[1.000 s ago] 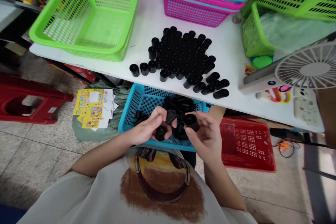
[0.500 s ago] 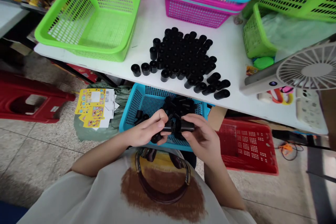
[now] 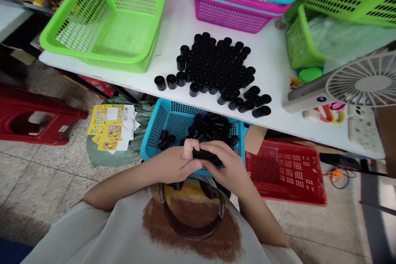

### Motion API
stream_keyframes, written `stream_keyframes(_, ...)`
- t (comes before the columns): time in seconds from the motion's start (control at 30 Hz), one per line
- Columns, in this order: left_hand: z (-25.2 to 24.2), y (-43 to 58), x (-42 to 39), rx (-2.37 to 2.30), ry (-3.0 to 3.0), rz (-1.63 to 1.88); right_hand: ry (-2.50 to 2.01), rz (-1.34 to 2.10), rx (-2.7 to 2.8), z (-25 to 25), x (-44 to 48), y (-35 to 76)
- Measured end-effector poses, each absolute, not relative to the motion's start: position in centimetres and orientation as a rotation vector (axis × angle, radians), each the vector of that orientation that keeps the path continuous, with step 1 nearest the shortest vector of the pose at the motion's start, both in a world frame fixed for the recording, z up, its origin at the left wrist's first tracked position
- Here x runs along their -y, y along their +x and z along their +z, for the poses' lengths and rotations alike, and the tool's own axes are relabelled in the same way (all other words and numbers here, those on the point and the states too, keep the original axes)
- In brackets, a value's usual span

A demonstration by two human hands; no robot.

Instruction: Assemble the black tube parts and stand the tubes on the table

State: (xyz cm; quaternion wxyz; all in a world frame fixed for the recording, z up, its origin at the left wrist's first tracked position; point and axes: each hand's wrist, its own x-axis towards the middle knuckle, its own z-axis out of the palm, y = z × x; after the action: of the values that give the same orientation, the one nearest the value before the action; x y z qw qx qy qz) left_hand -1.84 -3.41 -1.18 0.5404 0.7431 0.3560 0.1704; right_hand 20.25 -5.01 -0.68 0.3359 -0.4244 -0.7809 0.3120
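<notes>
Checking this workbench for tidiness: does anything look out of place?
Yes: at the front right of the upright black plastic canisters, several lying canisters sit on their sides near the white table's edge. They break the upright pattern and might roll off.

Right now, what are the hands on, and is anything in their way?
Left hand and right hand both on a black plastic cylinder. Above a blue plastic mesh basket of loose black cylinders. Nothing in the way.
</notes>
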Motion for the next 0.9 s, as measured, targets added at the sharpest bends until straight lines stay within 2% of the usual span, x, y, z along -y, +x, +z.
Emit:
stream_keyframes(0.2, -2.5, -2.3, 3.4, -0.96, 1.9, 0.467, -1.152, 0.797, 2.272, -2.2, 4.0, 18.9)
stream_keyframes(0.4, -2.0, -6.8, 1.1, -1.277, 2.118, 0.801, -1.384, 0.047, 2.126, -3.0, -2.8, 21.2)
stream_keyframes(0.53, -2.3, -8.8, 0.4, -1.259, 2.018, 0.948, -1.541, -0.196, 2.116, -4.3, -7.1, 22.3)
stream_keyframes(0.73, -3.0, -9.5, 0.8, -1.252, 1.702, 1.066, -1.648, -0.261, 2.072, -4.8, -7.5, 21.8)
stream_keyframes(0.9, -3.6, -10.0, 0.6, -1.349, 1.634, 1.08, -1.216, 0.102, 2.666, -5.5, -3.9, 18.5)
